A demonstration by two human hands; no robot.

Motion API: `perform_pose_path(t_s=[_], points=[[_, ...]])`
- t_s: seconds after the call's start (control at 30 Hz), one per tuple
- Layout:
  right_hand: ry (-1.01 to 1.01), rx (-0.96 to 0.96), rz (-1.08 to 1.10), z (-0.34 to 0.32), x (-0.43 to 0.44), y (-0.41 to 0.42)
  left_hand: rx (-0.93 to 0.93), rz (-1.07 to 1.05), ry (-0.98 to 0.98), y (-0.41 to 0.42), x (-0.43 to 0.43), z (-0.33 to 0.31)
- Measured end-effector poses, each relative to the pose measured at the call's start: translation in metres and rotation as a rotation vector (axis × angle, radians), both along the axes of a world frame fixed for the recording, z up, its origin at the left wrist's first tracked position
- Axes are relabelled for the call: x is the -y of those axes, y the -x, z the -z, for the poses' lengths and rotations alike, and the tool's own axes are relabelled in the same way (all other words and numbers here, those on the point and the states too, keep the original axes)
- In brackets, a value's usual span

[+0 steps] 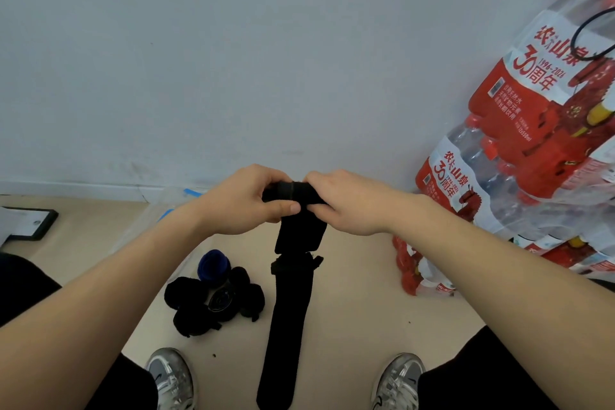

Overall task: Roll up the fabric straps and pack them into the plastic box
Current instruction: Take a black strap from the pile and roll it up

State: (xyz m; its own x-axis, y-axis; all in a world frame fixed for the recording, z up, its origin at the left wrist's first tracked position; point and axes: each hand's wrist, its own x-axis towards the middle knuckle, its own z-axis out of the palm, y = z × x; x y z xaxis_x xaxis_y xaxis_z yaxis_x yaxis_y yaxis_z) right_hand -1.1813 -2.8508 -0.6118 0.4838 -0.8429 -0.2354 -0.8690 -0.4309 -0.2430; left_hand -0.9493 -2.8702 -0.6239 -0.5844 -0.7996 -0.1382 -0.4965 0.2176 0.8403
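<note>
At centre of the head view, the left hand (246,200) and right hand (346,206) both pinch the rolled top of a black fabric strap (289,309), its tail hanging toward 6 o'clock. Rolling looks under way; next, the tail needs winding in evenly. Finished rolls (213,296) lie at 7 o'clock on the floor (359,303). Bottle packs (519,143) crowd 3 o'clock; what may be the clear plastic box (159,210) sits at 9.

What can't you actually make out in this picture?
Head view only:
1. The roll: mostly covered by the left hand and right hand; its thickness is hidden.
2. The pile of dark rolls: blurs together, uncountable.
3. The box: see-through, partly behind the left forearm.
</note>
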Motion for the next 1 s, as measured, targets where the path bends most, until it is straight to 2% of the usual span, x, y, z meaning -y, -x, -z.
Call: perform_pose_path(t_s=[0.13, 0.23, 0.43, 0.77, 0.9, 1.0], points=[[0.143, -0.105, -0.021, -0.001, -0.004, -0.002, -0.092, -0.055, -0.202, 0.0, -0.001, -0.006], [0.157, -0.095, -0.007, -0.002, -0.005, -0.003, -0.107, -0.106, -0.169, 0.003, -0.004, -0.008], [-0.11, 0.122, 0.053, 0.001, -0.001, 0.001, -0.096, -0.161, -0.095, -0.001, -0.005, -0.009], [0.019, 0.196, 0.103, -0.004, -0.004, -0.003, 0.167, 0.113, 0.02, 0.002, -0.005, -0.013], [-0.007, 0.238, 0.117, -0.005, -0.002, -0.001, 0.107, 0.112, 0.101, 0.002, -0.003, -0.013], [-0.143, 0.318, 0.184, -0.01, 0.002, 0.003, 0.031, 0.085, 0.057, -0.001, -0.002, -0.012]])
